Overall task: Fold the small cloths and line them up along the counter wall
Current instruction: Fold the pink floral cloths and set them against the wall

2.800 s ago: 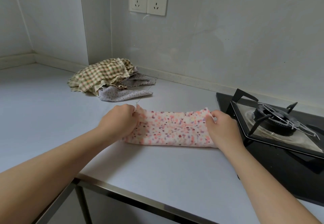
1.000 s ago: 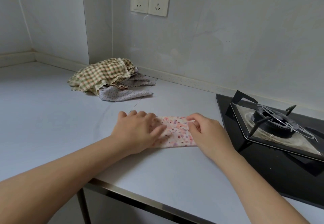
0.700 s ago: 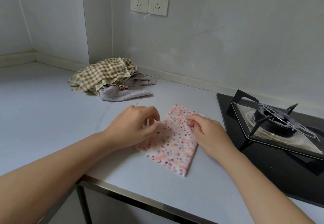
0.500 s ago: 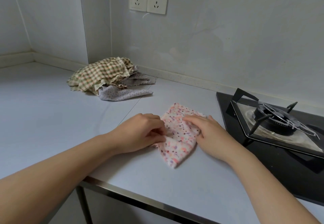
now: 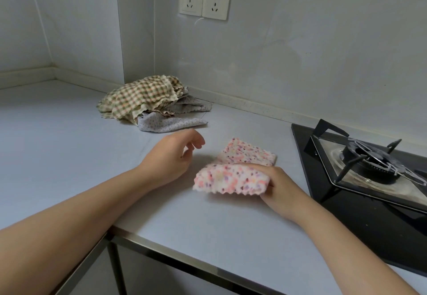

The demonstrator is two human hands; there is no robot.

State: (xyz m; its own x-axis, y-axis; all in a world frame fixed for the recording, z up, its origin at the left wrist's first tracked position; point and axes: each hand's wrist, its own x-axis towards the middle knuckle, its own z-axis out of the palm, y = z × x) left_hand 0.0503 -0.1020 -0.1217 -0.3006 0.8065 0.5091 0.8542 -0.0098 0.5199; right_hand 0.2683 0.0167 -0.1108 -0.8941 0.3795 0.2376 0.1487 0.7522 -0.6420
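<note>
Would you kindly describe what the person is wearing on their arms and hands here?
Nothing worn is visible. The left hand and right hand are bare, with no gloves or rings in view. The left forearm and right forearm are bare too, right to the frame edge: no sleeves, and no watch or bracelet at either wrist. Anything higher up is out of view.

Right hand (image 5: 280, 185) grips folded pink speckled cloth (image 5: 233, 174); left hand (image 5: 172, 156) hovers beside it.
</note>
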